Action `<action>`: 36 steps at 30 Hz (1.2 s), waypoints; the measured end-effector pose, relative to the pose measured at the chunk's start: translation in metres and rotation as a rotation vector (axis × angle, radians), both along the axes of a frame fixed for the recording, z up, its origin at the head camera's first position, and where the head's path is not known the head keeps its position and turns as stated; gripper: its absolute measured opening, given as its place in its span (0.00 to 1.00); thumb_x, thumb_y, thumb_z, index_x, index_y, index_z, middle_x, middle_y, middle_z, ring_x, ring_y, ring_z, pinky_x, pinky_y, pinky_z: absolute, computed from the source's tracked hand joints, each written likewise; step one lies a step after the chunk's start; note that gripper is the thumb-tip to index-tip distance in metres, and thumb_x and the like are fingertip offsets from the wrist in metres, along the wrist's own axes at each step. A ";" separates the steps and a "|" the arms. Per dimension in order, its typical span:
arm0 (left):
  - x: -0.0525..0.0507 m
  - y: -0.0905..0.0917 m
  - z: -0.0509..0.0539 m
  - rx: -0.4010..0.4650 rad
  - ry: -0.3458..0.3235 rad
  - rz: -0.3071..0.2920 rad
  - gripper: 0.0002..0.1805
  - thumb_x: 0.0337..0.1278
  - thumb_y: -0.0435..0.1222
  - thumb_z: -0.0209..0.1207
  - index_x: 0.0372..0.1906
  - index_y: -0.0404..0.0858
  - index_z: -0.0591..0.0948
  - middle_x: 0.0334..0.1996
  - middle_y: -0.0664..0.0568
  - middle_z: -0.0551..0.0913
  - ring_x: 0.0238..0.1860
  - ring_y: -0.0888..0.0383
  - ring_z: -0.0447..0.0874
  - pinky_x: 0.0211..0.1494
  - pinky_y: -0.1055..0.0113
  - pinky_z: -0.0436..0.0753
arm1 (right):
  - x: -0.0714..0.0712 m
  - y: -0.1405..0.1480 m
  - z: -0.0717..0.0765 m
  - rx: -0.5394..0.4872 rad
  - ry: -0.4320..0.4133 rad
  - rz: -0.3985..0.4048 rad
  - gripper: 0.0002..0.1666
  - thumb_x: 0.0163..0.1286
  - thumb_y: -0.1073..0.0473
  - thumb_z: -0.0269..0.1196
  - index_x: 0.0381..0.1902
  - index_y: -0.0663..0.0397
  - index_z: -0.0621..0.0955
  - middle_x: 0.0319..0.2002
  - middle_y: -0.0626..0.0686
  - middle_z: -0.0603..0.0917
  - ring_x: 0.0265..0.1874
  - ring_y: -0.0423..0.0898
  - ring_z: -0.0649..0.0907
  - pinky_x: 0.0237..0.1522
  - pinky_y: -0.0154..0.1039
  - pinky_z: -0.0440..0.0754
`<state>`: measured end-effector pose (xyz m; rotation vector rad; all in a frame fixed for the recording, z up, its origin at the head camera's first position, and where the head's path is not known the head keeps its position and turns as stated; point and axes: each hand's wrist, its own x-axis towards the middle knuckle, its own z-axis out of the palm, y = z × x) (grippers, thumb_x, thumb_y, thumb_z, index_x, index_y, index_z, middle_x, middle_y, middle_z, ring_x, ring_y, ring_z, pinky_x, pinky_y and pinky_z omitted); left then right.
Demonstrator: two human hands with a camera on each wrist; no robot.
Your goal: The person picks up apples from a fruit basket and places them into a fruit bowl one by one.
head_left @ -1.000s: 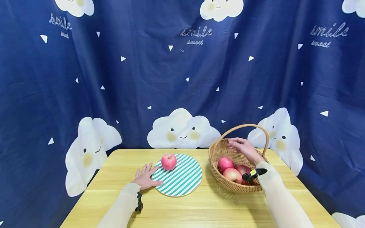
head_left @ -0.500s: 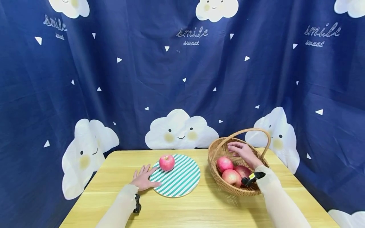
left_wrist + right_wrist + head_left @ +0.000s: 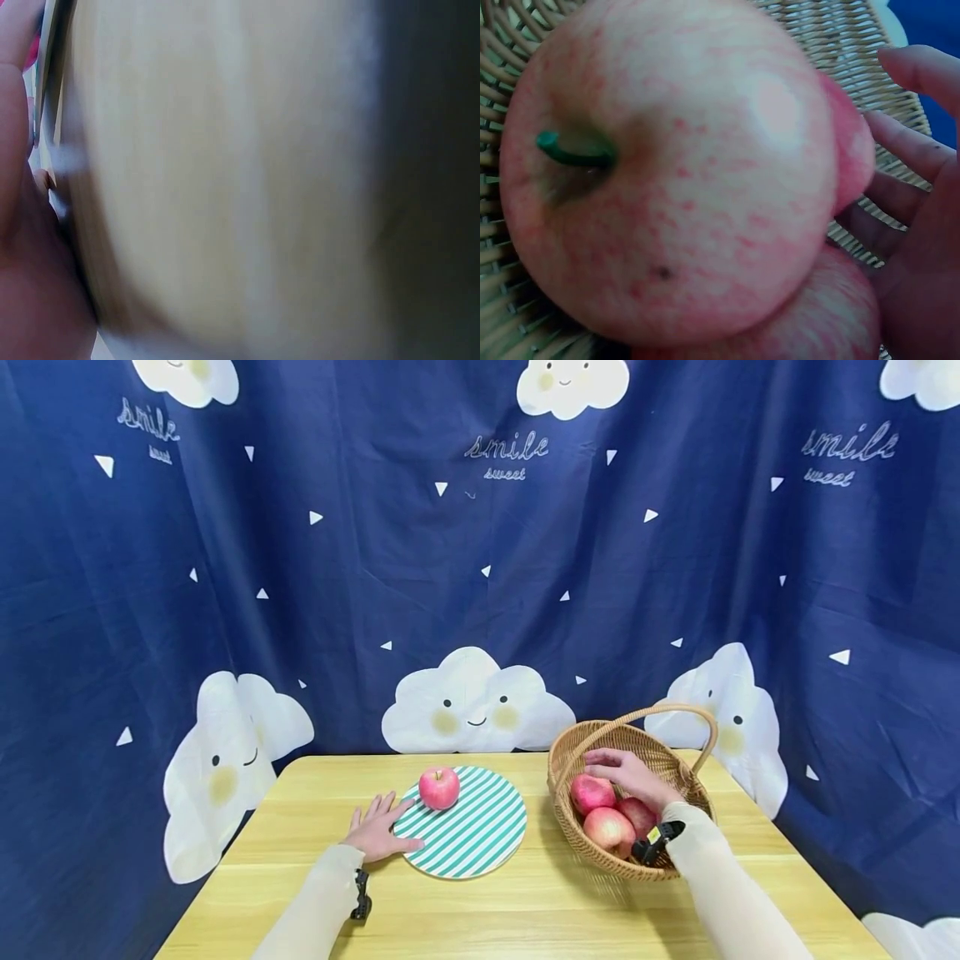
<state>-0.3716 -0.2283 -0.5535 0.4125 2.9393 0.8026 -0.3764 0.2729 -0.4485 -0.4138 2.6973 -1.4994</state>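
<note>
On the left of the wooden desk [image 3: 465, 922], a person's left hand [image 3: 375, 835] lies with its grip spread at the edge of a striped plate [image 3: 472, 827], where a lone apple [image 3: 438, 789] sits stem up. To the right, in a wicker basket [image 3: 581, 852], a deep-pink apple [image 3: 592, 796] rests at the left, behind a pale apple [image 3: 607, 831]; the right hand [image 3: 630, 777] hovers over it, grip spread, fingers bent, any contact impossible to tell. Fingertips closing too high could let the smooth fruit slip, a nudge could roll its neighbours, and the arched handle [image 3: 671, 707] could catch the wrist during a lift. The deep-pink apple looks round, with no clear long axis; its stem is hidden, so which way it points cannot be told.
</note>
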 end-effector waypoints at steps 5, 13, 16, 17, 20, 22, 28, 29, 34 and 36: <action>0.001 0.001 0.000 -0.021 -0.006 0.003 0.56 0.42 0.71 0.66 0.78 0.52 0.64 0.80 0.37 0.50 0.80 0.33 0.37 0.74 0.29 0.35 | 0.001 -0.006 -0.002 -0.031 -0.039 0.079 0.27 0.72 0.53 0.63 0.64 0.61 0.78 0.60 0.62 0.82 0.52 0.41 0.82 0.52 0.31 0.79; 0.002 0.003 0.004 0.007 -0.001 0.008 0.56 0.42 0.69 0.67 0.77 0.51 0.65 0.80 0.37 0.50 0.80 0.32 0.37 0.74 0.28 0.34 | -0.002 -0.008 -0.004 -0.055 -0.103 0.087 0.28 0.70 0.55 0.65 0.65 0.60 0.78 0.60 0.62 0.82 0.48 0.43 0.84 0.50 0.32 0.80; 0.001 0.002 0.003 -0.007 0.001 0.010 0.56 0.43 0.70 0.67 0.77 0.51 0.65 0.80 0.37 0.50 0.80 0.33 0.37 0.74 0.29 0.34 | -0.002 -0.009 -0.006 -0.106 -0.153 0.109 0.30 0.69 0.57 0.67 0.65 0.62 0.76 0.58 0.64 0.83 0.45 0.46 0.86 0.49 0.35 0.82; 0.001 0.002 0.002 -0.013 0.001 0.010 0.56 0.42 0.70 0.67 0.77 0.51 0.65 0.80 0.37 0.50 0.80 0.33 0.38 0.74 0.29 0.34 | -0.001 -0.009 -0.007 -0.133 -0.179 0.119 0.30 0.69 0.58 0.67 0.66 0.63 0.75 0.58 0.65 0.82 0.45 0.47 0.86 0.49 0.36 0.83; 0.000 0.001 0.000 -0.019 -0.002 0.012 0.56 0.42 0.71 0.66 0.78 0.52 0.65 0.80 0.37 0.50 0.80 0.33 0.38 0.74 0.29 0.34 | 0.001 -0.011 -0.008 -0.163 -0.228 0.143 0.33 0.66 0.60 0.68 0.67 0.64 0.73 0.56 0.67 0.82 0.45 0.49 0.85 0.49 0.39 0.84; 0.000 0.000 -0.001 -0.024 -0.002 0.011 0.56 0.41 0.71 0.66 0.78 0.52 0.65 0.80 0.37 0.51 0.80 0.33 0.38 0.74 0.29 0.35 | 0.002 -0.012 -0.009 -0.188 -0.279 0.151 0.35 0.65 0.62 0.68 0.68 0.63 0.72 0.56 0.68 0.81 0.46 0.50 0.85 0.49 0.42 0.85; 0.004 0.001 0.004 -0.019 -0.003 0.008 0.56 0.42 0.69 0.67 0.78 0.50 0.65 0.80 0.36 0.51 0.80 0.32 0.39 0.73 0.28 0.36 | 0.002 -0.015 -0.010 -0.212 -0.360 0.135 0.40 0.62 0.65 0.68 0.70 0.63 0.68 0.55 0.68 0.79 0.46 0.54 0.85 0.48 0.46 0.86; 0.006 0.002 0.006 -0.016 -0.007 0.009 0.56 0.43 0.69 0.67 0.78 0.50 0.65 0.80 0.36 0.51 0.80 0.32 0.38 0.73 0.28 0.35 | 0.003 -0.016 -0.010 -0.210 -0.361 0.132 0.40 0.61 0.65 0.69 0.70 0.63 0.68 0.55 0.68 0.79 0.46 0.53 0.85 0.47 0.46 0.86; 0.012 0.006 0.016 0.002 -0.011 0.009 0.54 0.45 0.66 0.69 0.77 0.48 0.65 0.80 0.35 0.51 0.80 0.31 0.38 0.74 0.28 0.35 | 0.002 -0.015 -0.009 -0.174 -0.355 0.125 0.42 0.59 0.66 0.70 0.71 0.61 0.68 0.55 0.68 0.79 0.45 0.52 0.85 0.47 0.46 0.86; 0.014 0.007 0.018 0.005 -0.014 0.008 0.54 0.46 0.65 0.69 0.77 0.47 0.65 0.80 0.35 0.51 0.80 0.31 0.38 0.74 0.28 0.35 | 0.002 -0.014 -0.008 -0.141 -0.350 0.129 0.44 0.58 0.66 0.71 0.72 0.60 0.68 0.56 0.68 0.79 0.45 0.52 0.85 0.47 0.46 0.86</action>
